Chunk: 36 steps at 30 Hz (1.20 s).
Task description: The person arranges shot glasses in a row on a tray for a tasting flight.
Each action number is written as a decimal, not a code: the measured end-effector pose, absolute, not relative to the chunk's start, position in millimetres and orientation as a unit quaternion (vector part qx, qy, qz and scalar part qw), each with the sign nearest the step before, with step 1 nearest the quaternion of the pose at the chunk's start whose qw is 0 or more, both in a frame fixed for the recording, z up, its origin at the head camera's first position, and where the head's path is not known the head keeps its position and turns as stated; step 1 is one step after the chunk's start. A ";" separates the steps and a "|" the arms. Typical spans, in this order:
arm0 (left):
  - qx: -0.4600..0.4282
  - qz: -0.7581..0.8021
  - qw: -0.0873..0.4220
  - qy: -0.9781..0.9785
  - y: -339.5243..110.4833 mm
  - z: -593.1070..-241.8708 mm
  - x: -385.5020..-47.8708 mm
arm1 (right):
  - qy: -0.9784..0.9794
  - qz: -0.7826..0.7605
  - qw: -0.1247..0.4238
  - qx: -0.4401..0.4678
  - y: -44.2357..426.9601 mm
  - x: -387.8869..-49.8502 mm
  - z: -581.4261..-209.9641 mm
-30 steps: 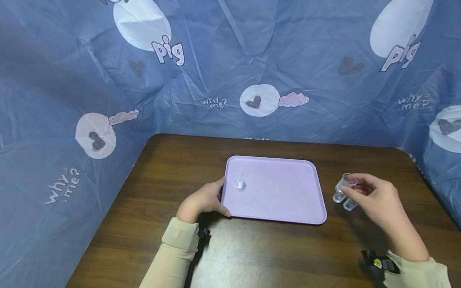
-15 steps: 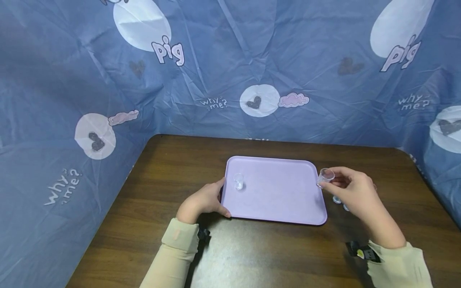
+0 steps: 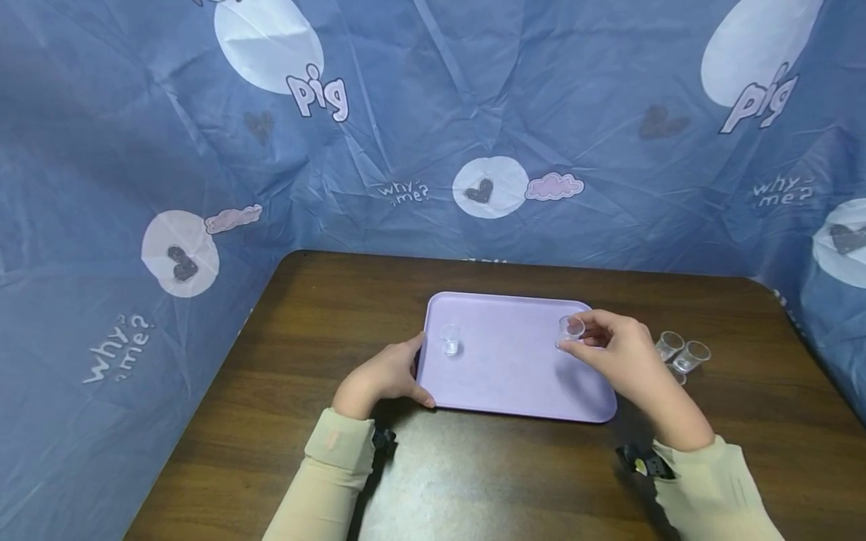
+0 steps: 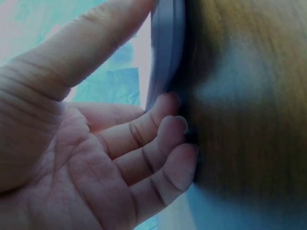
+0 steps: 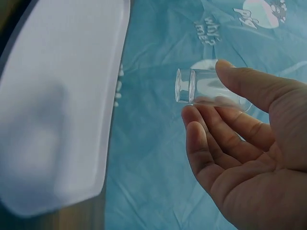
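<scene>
My right hand (image 3: pixel 629 361) pinches a small clear shot glass (image 3: pixel 570 331) between thumb and fingers, above the right part of a lilac tray (image 3: pixel 507 368). In the right wrist view that shot glass (image 5: pixel 204 86) is held near its rim, its thick base pointing away from the palm and apart from the tray. Another clear shot glass (image 3: pixel 449 341) stands upright on the tray's left side. My left hand (image 3: pixel 380 379) rests at the tray's front left corner, thumb at the front edge. In the left wrist view the fingertips (image 4: pixel 180 165) lie low beside the tray's rim (image 4: pixel 165 48), against the tabletop.
To the right of the tray more clear shot glasses (image 3: pixel 691 357) stand close together on the brown wooden table (image 3: pixel 514 481), partly behind the right hand. A blue printed cloth (image 3: pixel 379 150) hangs behind the table and along its sides.
My right hand has carried the shot glass leftward from the group at the right to over the tray. More of that group now shows. The left hand and tray stay in place.
</scene>
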State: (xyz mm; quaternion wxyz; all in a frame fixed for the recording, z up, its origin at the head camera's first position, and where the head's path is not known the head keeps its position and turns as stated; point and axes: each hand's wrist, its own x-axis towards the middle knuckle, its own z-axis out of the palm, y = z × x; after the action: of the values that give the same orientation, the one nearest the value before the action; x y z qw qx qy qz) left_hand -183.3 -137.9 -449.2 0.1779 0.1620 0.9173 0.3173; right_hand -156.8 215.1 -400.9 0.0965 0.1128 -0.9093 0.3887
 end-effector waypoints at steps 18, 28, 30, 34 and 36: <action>0.158 0.315 0.179 0.919 -136.5 -446.0 -182.5 | -0.886 0.439 0.022 0.146 165.5 -180.2 -422.2; 0.159 0.311 0.176 0.920 -136.9 -448.1 -182.5 | -0.880 0.450 -0.002 0.152 137.9 -192.1 -433.0; 0.159 0.309 0.177 0.921 -136.7 -447.8 -182.3 | -0.878 0.453 -0.001 0.154 134.3 -193.9 -435.0; 0.163 0.309 0.175 0.920 -136.4 -446.8 -181.9 | -0.874 0.458 0.000 0.159 127.6 -197.0 -439.2; 0.166 0.312 0.174 0.919 -136.7 -446.9 -181.7 | -0.875 0.458 0.000 0.159 124.4 -198.7 -442.0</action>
State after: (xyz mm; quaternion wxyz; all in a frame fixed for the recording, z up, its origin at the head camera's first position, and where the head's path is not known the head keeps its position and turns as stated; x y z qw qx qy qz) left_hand -181.7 -136.7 -446.9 0.1743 0.1657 0.9192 0.3117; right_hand -198.7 124.4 -442.0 0.0001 0.1589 -0.8747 0.4579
